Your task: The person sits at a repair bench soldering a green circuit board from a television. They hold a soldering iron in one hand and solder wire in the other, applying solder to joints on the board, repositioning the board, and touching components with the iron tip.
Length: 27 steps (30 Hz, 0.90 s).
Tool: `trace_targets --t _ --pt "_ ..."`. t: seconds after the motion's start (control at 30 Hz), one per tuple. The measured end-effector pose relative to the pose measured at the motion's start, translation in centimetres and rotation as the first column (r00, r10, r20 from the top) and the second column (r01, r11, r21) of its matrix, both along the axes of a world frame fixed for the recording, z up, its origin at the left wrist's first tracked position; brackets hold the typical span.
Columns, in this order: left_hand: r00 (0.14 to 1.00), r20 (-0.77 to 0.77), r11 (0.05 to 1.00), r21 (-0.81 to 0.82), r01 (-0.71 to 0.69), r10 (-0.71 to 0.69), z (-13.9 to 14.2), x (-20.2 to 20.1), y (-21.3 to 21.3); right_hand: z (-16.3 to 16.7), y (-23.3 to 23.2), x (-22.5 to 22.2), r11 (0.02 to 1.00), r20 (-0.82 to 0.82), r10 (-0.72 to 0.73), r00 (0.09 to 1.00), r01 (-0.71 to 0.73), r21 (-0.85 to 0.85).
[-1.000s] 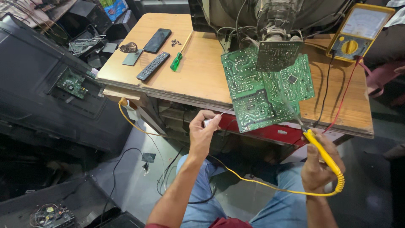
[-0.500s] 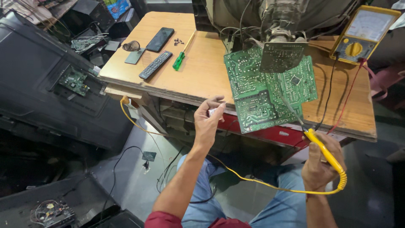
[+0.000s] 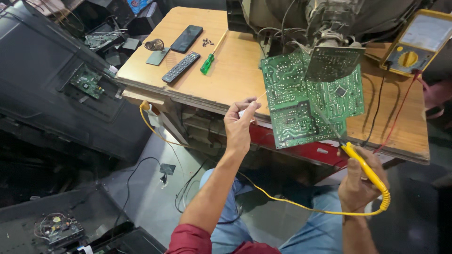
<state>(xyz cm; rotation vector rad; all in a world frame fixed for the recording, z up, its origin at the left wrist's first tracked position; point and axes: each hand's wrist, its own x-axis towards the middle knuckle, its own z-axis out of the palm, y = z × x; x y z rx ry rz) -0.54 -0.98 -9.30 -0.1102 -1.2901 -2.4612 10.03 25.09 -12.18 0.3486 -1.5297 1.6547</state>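
Yellow soldering iron (image 3: 365,168) clamped in right hand (image 3: 360,186), tip on green circuit board (image 3: 310,101); left hand (image 3: 239,126) fingers pinch solder wire (image 3: 256,99) beside board's left edge.

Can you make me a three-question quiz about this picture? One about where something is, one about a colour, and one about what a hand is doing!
1. Where does the remote control lie?
A. on the wooden table
B. on the floor
C. on the person's lap

2. What colour is the screwdriver handle?
A. red
B. green
C. blue

3. What is the right hand doing?
A. resting open
B. holding a phone
C. gripping the yellow soldering iron

Answers: 1 A, it sits on the tabletop beside the phone. 2 B, the handle is bright green. 3 C, fingers wrap the yellow handle, tip at the green circuit board.
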Motion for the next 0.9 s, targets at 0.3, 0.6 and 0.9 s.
trace_targets --t 0.3,0.6,0.9 --pt "0.998 -0.003 0.988 0.144 0.063 -0.063 -0.5 -2.3 -0.2 1.4 -0.9 -0.9 0.987 0.06 -0.043 0.997 0.033 0.155" --pt "0.995 -0.031 0.971 0.219 0.098 -0.094 -0.4 -3.9 0.1 4.5 -2.9 -2.5 0.946 0.101 -0.048 0.994 0.012 0.324" --pt "0.995 -0.022 0.961 0.259 0.102 -0.099 -0.3 -4.4 0.3 4.4 -3.6 -4.3 0.958 0.133 0.025 0.991 -0.062 0.279"
